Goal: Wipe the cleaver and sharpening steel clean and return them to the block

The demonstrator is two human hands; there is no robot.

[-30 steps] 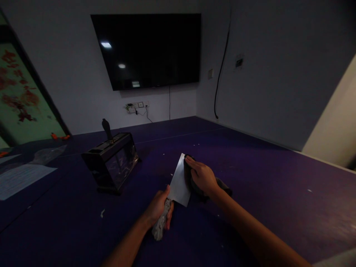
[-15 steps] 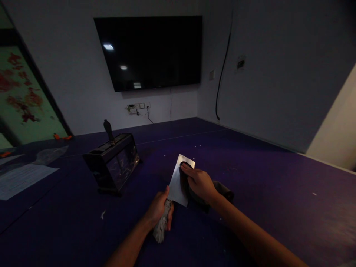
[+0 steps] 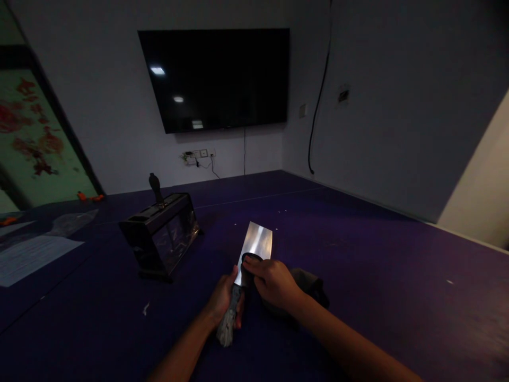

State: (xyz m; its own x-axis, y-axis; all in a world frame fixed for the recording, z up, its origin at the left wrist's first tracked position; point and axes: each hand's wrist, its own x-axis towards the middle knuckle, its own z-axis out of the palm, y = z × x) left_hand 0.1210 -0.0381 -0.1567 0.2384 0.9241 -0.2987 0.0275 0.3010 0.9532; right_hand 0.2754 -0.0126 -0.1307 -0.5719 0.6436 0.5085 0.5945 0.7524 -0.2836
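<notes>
- While the left hand (image 3: 223, 301) has its grip closed round the pale-wrapped handle (image 3: 229, 324) of the cleaver (image 3: 257, 243), the blade sticks out away from the person, flat side up, low over the purple surface (image 3: 377, 276); whether the tip touches it can't be told
- Right hand (image 3: 274, 284): grip closed on a dark cloth (image 3: 312, 284); fingertips press a fold of it onto the blade's near end, just by the handle; rest of the cloth bunches under the wrist
- Judged step: wiping the blade; done well = cloth flat on the broad face, fingers kept on the spine side & off the edge, strokes running along the steel, not across the sharp side; left grip firm so the blade doesn't twist; light is dim, so go by feel & slowly
- Far half of the blade shows bright & bare
- Count: 1 cleaver; 1 cloth; 2 hands, both the person's own; nobody else in view
- Others: 1 black knife block (image 3: 161, 236), left of the cleaver & well apart, w/ 1 dark handle (image 3: 155, 187) poking up; 1 dark wall screen (image 3: 217, 79); 1 pale sheet (image 3: 27, 254) at far left
</notes>
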